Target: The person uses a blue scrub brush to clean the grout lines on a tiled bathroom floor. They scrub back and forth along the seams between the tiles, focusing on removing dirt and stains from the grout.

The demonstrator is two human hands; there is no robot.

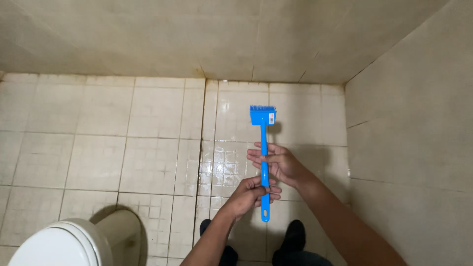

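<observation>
Head view: both hands point(266, 180) closed around blue brush point(264, 148) above wet tiled bathroom floor point(98, 157), toilet point(64, 244) nearby.

One blue brush point(264, 148), long-handled, single bristle head. Two hands on it: left hand point(249, 196), right hand point(276, 162). Two dark shoes: one point(206, 227), the other point(295, 231). One white toilet point(59, 244), partly in view. Two tiled walls: back wall point(172, 34), side wall point(419, 123). One tiled floor point(98, 148).
</observation>
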